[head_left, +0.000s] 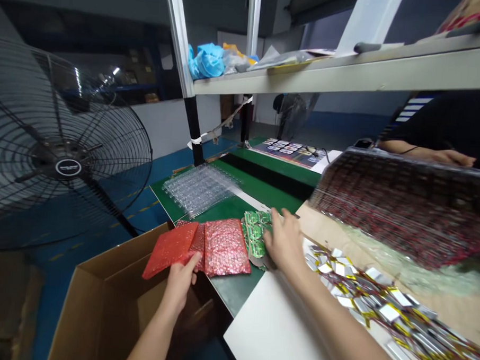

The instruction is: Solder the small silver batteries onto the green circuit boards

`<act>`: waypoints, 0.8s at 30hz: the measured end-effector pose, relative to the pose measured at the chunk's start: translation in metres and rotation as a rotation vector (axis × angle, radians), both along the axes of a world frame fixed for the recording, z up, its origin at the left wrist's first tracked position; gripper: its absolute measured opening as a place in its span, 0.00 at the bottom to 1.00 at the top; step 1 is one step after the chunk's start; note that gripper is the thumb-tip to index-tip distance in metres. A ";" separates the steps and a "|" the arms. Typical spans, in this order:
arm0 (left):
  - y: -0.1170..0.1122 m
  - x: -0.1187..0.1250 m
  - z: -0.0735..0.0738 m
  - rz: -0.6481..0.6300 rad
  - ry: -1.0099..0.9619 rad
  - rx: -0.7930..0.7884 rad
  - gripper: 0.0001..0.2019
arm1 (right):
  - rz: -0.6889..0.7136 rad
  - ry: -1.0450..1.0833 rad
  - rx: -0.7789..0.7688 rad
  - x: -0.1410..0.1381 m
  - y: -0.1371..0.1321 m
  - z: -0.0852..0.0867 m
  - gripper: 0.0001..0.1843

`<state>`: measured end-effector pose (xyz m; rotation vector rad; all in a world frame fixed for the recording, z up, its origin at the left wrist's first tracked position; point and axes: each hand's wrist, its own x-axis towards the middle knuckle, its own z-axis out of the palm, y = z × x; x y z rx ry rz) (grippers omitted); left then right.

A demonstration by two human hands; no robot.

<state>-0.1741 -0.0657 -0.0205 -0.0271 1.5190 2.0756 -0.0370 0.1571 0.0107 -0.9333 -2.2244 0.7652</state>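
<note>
At the left, an open cardboard box (81,295) stands below the left edge of the counter (228,207). Over it, the left hand (182,278) has thumb and fingers pinched on the near edge of a red bubble-wrap pouch (167,248). A clear plastic tray (200,189) lies at the counter's left corner; nearer, a second bubble-wrap pouch (227,248) lies flat along the left edge. Just beside it are green circuit boards (256,231), the right hand (285,237) curved over their right side, its fingers partly spread; whether they grip I cannot tell. Farther right lie wired battery cells (378,297). As for progress, one pouch seems lifted off, the second remains down, and the boards sit outside both; the pouches' contents do not show.
</note>
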 end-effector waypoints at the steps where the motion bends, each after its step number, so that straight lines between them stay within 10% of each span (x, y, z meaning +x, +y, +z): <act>1: 0.000 -0.001 0.003 -0.005 0.002 0.015 0.13 | 0.094 -0.001 0.005 -0.003 -0.016 0.001 0.24; 7: -0.003 0.011 0.045 -0.135 -0.098 0.178 0.12 | 0.488 0.123 -0.148 -0.018 -0.103 -0.003 0.53; 12: 0.008 0.005 0.068 -0.188 -0.283 0.450 0.18 | 0.377 0.489 -0.464 -0.016 -0.107 -0.007 0.41; 18: 0.012 -0.012 0.049 -0.031 -0.258 0.548 0.22 | 0.135 0.834 -0.973 -0.011 -0.080 -0.008 0.27; 24: 0.012 0.023 0.023 -0.086 -0.243 0.527 0.20 | 0.140 0.845 -1.267 0.003 -0.074 0.011 0.23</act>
